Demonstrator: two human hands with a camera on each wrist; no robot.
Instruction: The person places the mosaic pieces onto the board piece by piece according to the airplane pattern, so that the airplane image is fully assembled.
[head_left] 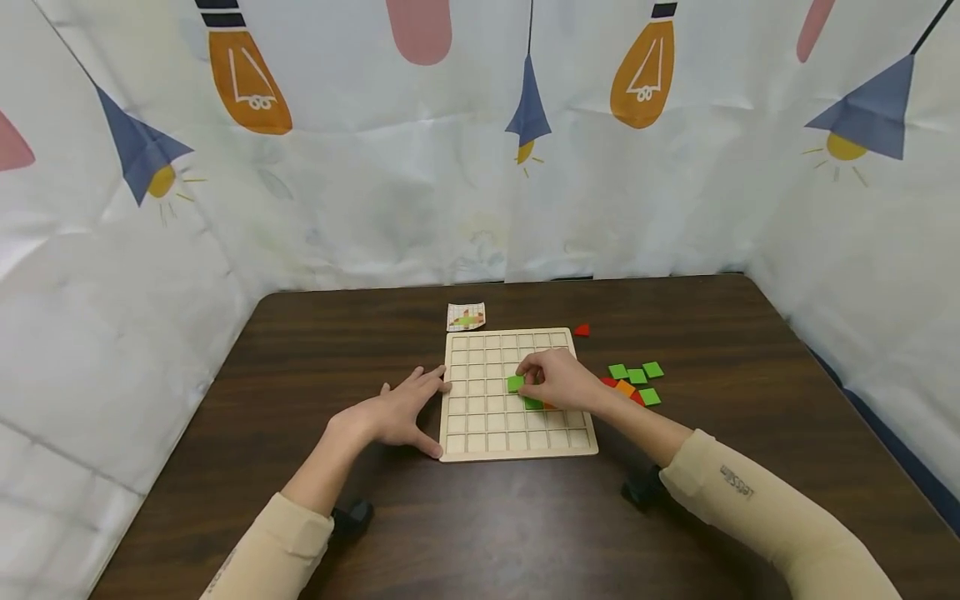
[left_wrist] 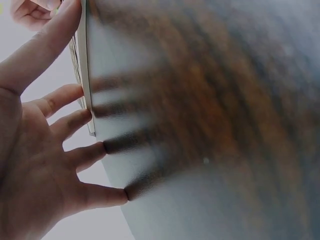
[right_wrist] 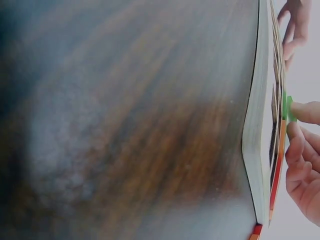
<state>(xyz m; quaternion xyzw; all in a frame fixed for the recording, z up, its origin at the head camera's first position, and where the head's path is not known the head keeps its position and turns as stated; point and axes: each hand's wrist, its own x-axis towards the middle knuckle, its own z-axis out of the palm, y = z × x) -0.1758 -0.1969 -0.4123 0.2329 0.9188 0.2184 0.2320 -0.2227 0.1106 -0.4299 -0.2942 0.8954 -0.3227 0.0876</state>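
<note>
A pale wooden grid board [head_left: 487, 429] lies flat on the dark table. My right hand [head_left: 558, 379] is over its middle, pinching a small green square tile [head_left: 515, 384] between thumb and fingertips; the right wrist view shows this green tile [right_wrist: 291, 107] just off the board's surface. Partly under that hand, another green tile [head_left: 533, 404] sits on the board beside an orange tile [head_left: 550, 407]. My left hand [head_left: 401, 412] has its fingers spread along the board's left side, thumb at the near corner; in the left wrist view the thumb and some fingers of the left hand [left_wrist: 45, 155] touch the board's edge.
Right of the board lie several loose green tiles [head_left: 637, 376], with red pieces and an orange tile [head_left: 625, 388]. A red piece [head_left: 582, 330] is by the far right corner. Beyond the board is a small pattern card [head_left: 466, 317]. A printed curtain [head_left: 390, 200] surrounds the table.
</note>
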